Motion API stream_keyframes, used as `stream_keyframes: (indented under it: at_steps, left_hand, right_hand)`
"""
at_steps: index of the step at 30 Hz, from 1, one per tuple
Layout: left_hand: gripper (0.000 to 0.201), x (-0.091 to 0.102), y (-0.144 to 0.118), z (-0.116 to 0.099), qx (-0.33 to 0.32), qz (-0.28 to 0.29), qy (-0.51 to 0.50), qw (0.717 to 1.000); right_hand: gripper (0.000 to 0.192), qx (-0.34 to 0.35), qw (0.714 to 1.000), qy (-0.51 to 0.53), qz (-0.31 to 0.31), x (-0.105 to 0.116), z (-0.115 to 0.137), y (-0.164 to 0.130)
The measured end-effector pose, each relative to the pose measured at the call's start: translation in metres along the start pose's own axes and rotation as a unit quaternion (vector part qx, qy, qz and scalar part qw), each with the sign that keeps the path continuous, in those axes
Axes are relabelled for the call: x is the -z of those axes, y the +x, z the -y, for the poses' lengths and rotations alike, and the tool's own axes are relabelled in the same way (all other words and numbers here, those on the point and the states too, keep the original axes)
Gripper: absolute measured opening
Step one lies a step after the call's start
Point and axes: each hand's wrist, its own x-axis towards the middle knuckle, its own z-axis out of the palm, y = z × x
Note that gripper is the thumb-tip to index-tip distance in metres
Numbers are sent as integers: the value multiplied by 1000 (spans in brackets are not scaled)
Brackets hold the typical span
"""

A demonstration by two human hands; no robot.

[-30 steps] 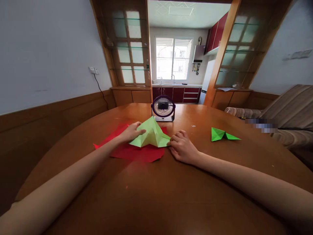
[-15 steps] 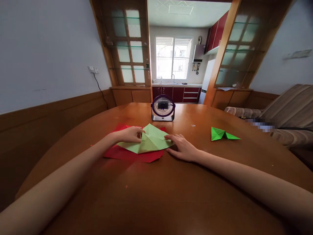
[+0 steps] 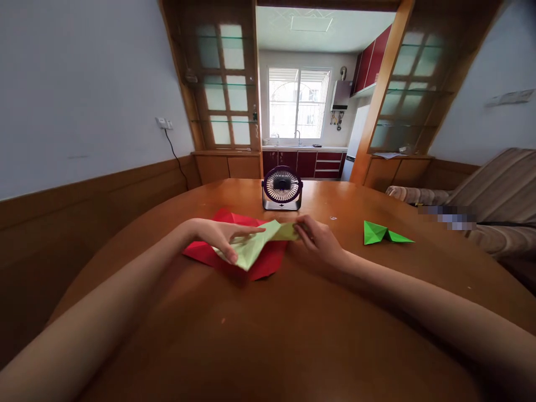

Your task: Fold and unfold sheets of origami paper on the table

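On the brown table [image 3: 293, 335], my feed shows the pale green paper [image 3: 256, 248] at centre frame, above red paper [image 3: 270, 261]: left hand [image 3: 218, 233] spread wide over its left side, right hand [image 3: 321, 241] pinching its right corner.

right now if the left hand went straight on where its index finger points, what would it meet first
Likely the raised part of the pale green paper, just ahead of the left hand; past that, the right hand pinching the paper's corner. Depth is hard to judge.
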Motion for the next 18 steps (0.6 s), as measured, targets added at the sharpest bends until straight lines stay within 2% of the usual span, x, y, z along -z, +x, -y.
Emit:
stream_keyframes:
  at_steps: [2, 4, 6, 8, 9, 11, 12, 14, 15, 16, 17, 18]
  left_hand:
    - [94, 9, -9, -4, -32, 76, -148, 986]
    - [92, 18, -16, -5, -45, 64, -244, 967]
    - [78, 25, -20, -3, -26, -19, -275, 961]
    - [59, 31, -20, 4, 17, -139, -272, 952]
    - [51, 33, -19, 9, 44, -194, -271, 942]
    - [47, 34, -17, 26, 83, -236, -283, 926]
    - [47, 33, -15, 36, 111, -219, -282, 927]
    - [48, 29, -14, 56, 187, -157, -228, 943]
    - [49, 28, -13, 63, 228, -150, -167, 947]
    - [56, 26, -13, 68, 274, -151, -92, 945]
    - [66, 26, -12, 70, 297, -177, -30, 938]
    - [75, 26, -11, 68, 298, -199, 34, 933]
  right_hand:
    - [16, -31, 997, 9, -65, 4, 3, 23]
    - [14, -70, 990, 42, -116, 7, 5, 51]
    - [14, -135, 978, 105, -118, 5, 4, 80]
    - [17, -245, 954, 167, -50, -2, 0, 102]
    - [17, -262, 950, 167, -24, -9, -2, 109]
    - [14, -278, 949, 149, 5, -25, -10, 112]
    - [13, -283, 949, 134, 21, -33, -13, 110]
    - [15, -290, 951, 93, 47, -47, -20, 101]
    - [19, -286, 954, 69, 57, -49, -23, 95]
    - [26, -278, 957, 45, 67, -48, -25, 91]
    - [33, -268, 960, 24, 76, -42, -28, 88]
    - [38, -259, 962, 5, 89, -31, -30, 87]
